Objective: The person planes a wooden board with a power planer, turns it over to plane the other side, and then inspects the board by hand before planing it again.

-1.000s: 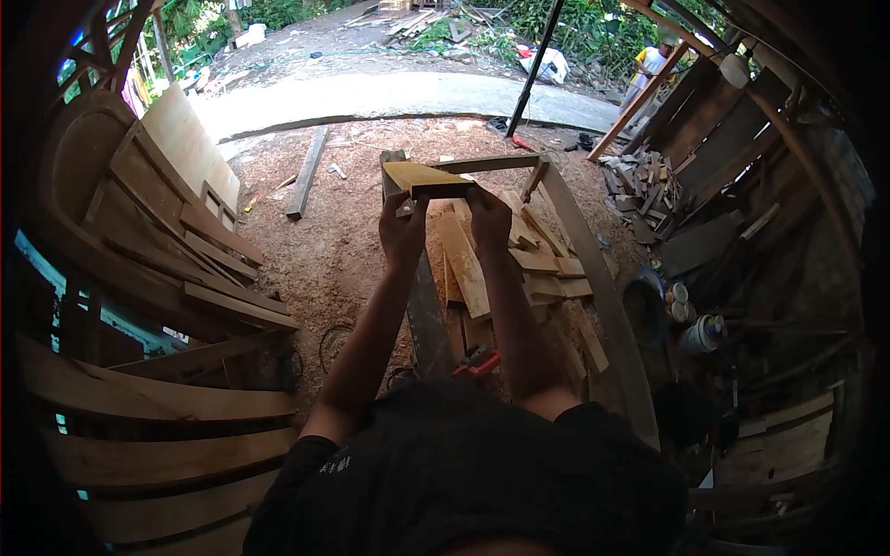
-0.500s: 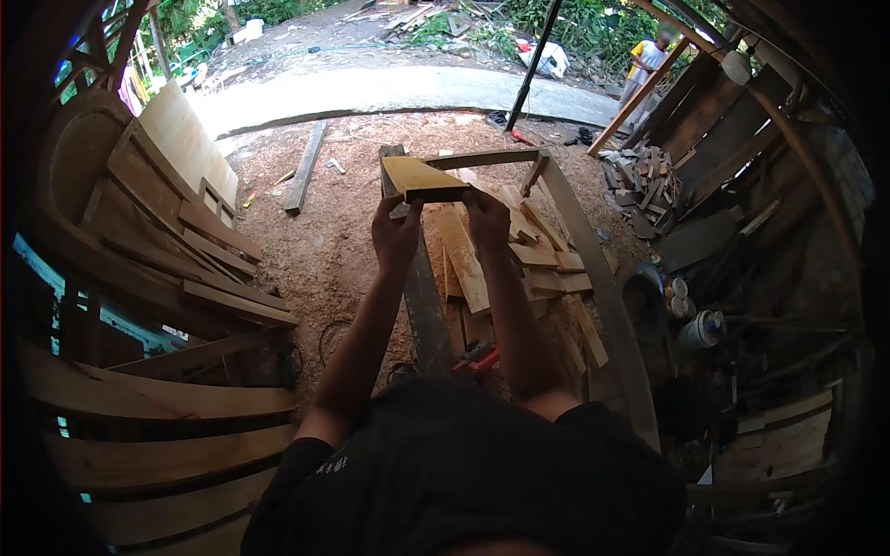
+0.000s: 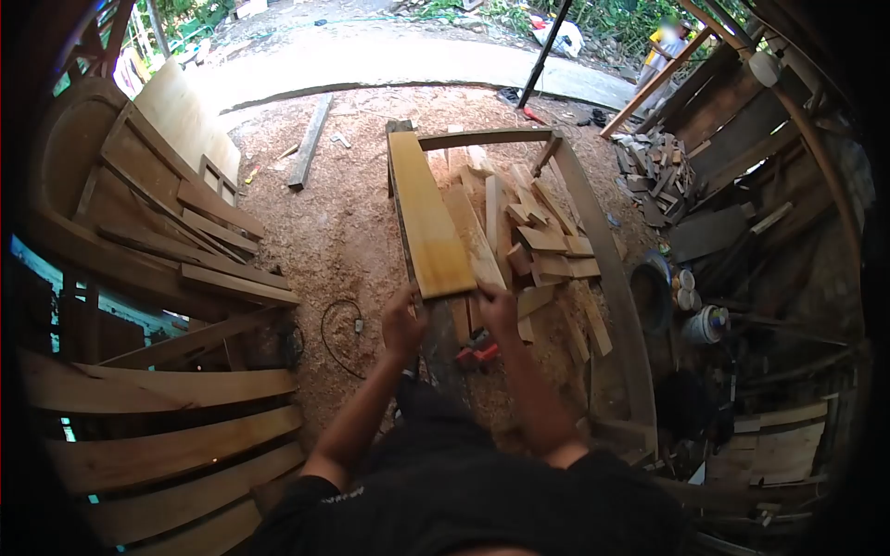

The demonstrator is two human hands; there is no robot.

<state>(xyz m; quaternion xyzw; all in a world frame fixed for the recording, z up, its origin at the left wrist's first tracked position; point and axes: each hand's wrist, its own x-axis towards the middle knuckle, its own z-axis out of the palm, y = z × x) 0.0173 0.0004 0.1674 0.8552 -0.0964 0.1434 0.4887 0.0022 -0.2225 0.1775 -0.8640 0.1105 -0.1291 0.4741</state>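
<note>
A smooth yellowish wooden board (image 3: 430,222) lies lengthwise along the dark bench beam (image 3: 436,335), its far end near the beam's far end. My left hand (image 3: 405,322) is closed on the board's near left corner. At the near right corner my right hand (image 3: 498,310) grips the same board, fingers partly hidden beneath it. A red power tool (image 3: 478,352) sits below the board, between my forearms. Several cut wood pieces (image 3: 547,243) are heaped just right of the board.
A wooden frame rail (image 3: 607,250) bounds the heap on the right. Curved planks (image 3: 176,389) and a carved panel lean at left. Wood shavings (image 3: 315,222) cover the ground. Paint cans (image 3: 706,326) stand at right. Another person (image 3: 663,57) is at the far right.
The board has come down and nearer to me, from being held up with its near end raised to lying along the beam. Both hands have moved down with it.
</note>
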